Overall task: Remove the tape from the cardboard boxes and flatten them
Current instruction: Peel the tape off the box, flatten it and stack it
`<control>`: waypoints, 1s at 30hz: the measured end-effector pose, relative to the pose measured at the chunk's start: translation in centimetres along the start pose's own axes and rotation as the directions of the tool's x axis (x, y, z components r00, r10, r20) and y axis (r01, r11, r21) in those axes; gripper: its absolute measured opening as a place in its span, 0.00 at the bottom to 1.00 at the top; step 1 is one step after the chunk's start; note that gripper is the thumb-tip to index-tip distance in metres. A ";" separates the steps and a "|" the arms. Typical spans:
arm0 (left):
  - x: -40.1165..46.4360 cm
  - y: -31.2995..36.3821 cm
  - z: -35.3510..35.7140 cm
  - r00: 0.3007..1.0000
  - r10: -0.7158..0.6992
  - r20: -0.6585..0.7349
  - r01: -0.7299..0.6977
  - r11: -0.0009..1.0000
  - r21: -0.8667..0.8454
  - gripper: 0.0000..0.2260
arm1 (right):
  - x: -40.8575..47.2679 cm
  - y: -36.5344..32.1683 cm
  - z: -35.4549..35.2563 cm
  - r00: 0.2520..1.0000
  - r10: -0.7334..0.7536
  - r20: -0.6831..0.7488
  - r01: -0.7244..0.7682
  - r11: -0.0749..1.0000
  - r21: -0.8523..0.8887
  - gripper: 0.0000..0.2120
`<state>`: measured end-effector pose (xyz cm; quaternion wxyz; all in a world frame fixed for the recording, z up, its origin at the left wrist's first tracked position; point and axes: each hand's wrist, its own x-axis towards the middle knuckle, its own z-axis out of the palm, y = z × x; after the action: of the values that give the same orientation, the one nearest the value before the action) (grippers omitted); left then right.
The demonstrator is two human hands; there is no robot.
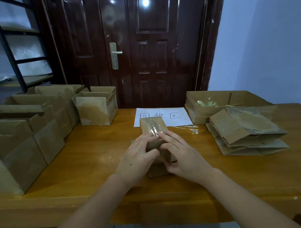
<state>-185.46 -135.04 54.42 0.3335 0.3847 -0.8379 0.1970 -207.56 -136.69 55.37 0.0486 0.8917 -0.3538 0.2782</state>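
A small cardboard box [151, 125] lies on its side in the middle of the wooden table [88, 155], a strip of clear tape [154, 130] running along its top face. My left hand [137, 158] grips the box's near left side, fingers on top and thumb at the front. My right hand [182, 153] holds the right side, its fingertips on the near end of the tape. The box's near end is hidden behind both hands.
Several open-topped cardboard boxes [25, 128] stand along the left side. Flattened boxes [246, 132] are stacked at the right, behind them an open box [216, 101] holding crumpled tape. A white paper sign [164, 116] and a loose tape piece [191, 128] lie behind the held box.
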 end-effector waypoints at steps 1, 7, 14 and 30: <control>-0.1 0.0 0.1 1.000 -0.007 0.022 0.006 1.000 0.006 0.06 | 0.0 0.0 -0.1 1.000 -0.012 -0.004 0.012 1.000 0.008 0.17; -0.4 -0.7 -0.2 0.996 -0.008 0.093 0.009 1.000 -0.019 0.15 | 0.5 -0.7 0.0 0.989 -0.042 -0.143 0.040 0.999 -0.018 0.07; 0.1 -0.4 -1.1 0.999 -0.037 0.037 0.039 0.997 -0.066 0.13 | 0.3 -1.0 -0.1 0.985 -0.069 -0.156 0.057 0.995 -0.083 0.06; 0.1 -0.6 -0.6 0.999 -0.022 -0.039 0.018 0.995 -0.098 0.09 | 1.0 -1.6 0.4 0.969 0.100 -0.228 -0.086 0.994 0.069 0.10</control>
<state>-184.76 -135.10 55.00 0.3707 0.3723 -0.8357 0.1600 -205.74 -136.26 55.74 0.0500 0.8368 -0.3788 0.3922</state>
